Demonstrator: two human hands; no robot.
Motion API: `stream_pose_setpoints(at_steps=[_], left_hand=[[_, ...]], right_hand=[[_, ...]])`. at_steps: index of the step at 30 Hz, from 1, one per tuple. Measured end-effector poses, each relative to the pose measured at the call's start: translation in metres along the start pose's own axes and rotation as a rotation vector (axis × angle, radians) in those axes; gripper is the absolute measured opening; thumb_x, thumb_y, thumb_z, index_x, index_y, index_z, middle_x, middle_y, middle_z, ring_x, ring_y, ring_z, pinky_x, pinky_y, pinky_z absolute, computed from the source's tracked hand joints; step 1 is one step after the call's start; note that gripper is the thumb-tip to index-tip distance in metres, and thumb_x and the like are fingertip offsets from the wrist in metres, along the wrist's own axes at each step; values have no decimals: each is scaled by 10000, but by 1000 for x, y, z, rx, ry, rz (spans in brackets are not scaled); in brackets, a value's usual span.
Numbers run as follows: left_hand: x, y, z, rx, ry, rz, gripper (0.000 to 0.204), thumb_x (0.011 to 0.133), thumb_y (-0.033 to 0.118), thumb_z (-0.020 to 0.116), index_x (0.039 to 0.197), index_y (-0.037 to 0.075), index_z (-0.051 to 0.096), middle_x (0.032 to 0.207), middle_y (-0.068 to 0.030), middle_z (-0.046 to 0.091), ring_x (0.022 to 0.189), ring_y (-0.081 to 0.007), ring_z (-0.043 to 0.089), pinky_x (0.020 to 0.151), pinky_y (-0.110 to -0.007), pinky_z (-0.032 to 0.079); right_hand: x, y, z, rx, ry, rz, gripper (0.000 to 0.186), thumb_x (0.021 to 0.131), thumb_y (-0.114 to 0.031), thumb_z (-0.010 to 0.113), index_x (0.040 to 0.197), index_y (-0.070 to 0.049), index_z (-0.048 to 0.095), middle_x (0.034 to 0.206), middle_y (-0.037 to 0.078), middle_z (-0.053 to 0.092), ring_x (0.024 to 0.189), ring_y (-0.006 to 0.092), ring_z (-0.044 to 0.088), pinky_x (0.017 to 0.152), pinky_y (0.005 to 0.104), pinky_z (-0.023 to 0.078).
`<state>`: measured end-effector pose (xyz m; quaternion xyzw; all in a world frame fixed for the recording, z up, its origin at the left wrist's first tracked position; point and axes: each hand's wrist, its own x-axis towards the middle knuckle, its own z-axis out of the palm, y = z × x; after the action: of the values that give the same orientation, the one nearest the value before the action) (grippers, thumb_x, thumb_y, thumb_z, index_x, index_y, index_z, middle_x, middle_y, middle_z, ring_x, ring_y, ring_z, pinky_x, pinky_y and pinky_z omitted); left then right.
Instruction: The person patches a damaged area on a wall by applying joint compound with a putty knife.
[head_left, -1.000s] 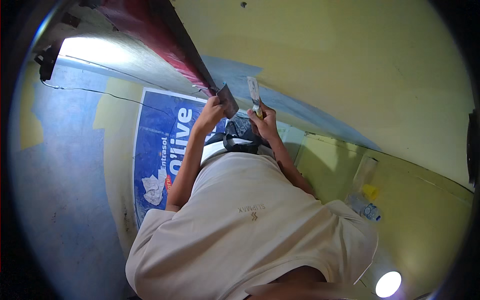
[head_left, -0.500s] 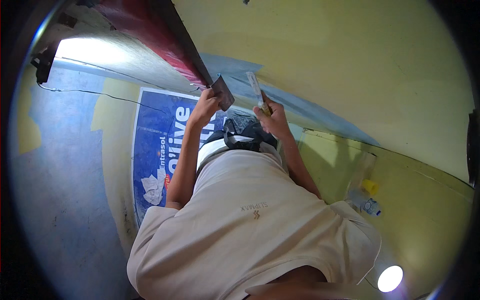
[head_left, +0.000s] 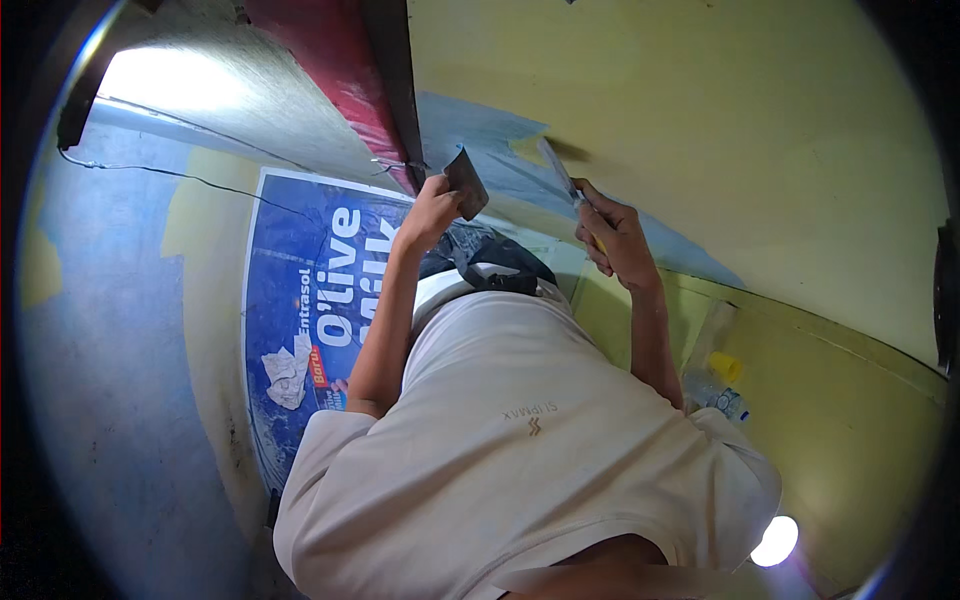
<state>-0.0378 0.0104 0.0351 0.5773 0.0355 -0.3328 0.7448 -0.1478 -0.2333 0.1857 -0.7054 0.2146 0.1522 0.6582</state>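
Note:
My left hand (head_left: 432, 213) is closed on a dark, flat rectangular plate (head_left: 469, 190), held tilted in front of my waist. Further right, my right hand (head_left: 622, 240) grips a putty knife (head_left: 557, 168) by its yellowish handle; the long pale blade points up and to the left. The blade is close to the yellow wall (head_left: 700, 120), beside a grey-blue patch (head_left: 480, 130) on it. Whether the blade touches the wall I cannot tell. Plate and knife are apart from each other.
A red panel with a dark edge (head_left: 395, 90) juts down near my left hand. To the left hang a blue poster (head_left: 290, 240) and a loose cable (head_left: 190, 177). On the right are a clear bottle (head_left: 715, 392) with a yellow object (head_left: 724, 367) and a lit lamp (head_left: 775, 541).
My right hand has moved right with the putty knife, away from the plate. My left hand and the plate sit slightly further right in the picture, and the whole view has shifted.

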Motion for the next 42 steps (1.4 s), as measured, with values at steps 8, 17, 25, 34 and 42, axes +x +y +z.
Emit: stream_pose_setpoints(at_steps=[8, 17, 25, 34, 42], left_hand=[[2, -9, -5, 22, -37, 14, 164, 946, 43, 561, 1035, -91, 593, 938, -55, 614, 849, -138, 586, 720, -309, 500], [-8, 16, 2, 98, -23, 41, 173, 931, 72, 587, 1024, -70, 619, 892, -15, 625, 815, -107, 561, 726, -285, 484], [-26, 40, 17, 759, -442, 286, 183, 831, 30, 664, 1000, -36, 678, 819, -94, 680, 809, -115, 600, 730, -301, 507], [-41, 75, 59, 700, -53, 511, 214, 760, 13, 781, 939, -1, 665, 787, -78, 678, 710, -143, 636, 671, -283, 516], [-88, 55, 73, 793, -381, 232, 262, 796, 83, 807, 1011, -3, 685, 892, -140, 719, 864, -233, 706, 799, -368, 548]], right_hand=[[11, 9, 20, -13, 44, -22, 448, 1036, -258, 549, 1446, -81, 524, 624, -39, 441, 415, 21, 324, 369, 233, 268], [23, 20, 41, 55, 14, -52, 469, 1031, -291, 568, 1438, -61, 526, 613, -47, 448, 422, 19, 344, 373, 220, 293], [22, 39, 23, 38, 8, -173, 244, 924, -240, 720, 861, -30, 612, 643, -12, 542, 518, 64, 503, 463, 241, 407], [17, 43, 22, -286, -45, -403, 313, 789, -215, 848, 970, -1, 707, 797, 13, 612, 737, 94, 520, 674, 261, 420], [7, 48, 44, -12, 314, -593, 401, 753, -231, 873, 1054, -11, 726, 926, 67, 665, 721, 140, 576, 633, 309, 472]])
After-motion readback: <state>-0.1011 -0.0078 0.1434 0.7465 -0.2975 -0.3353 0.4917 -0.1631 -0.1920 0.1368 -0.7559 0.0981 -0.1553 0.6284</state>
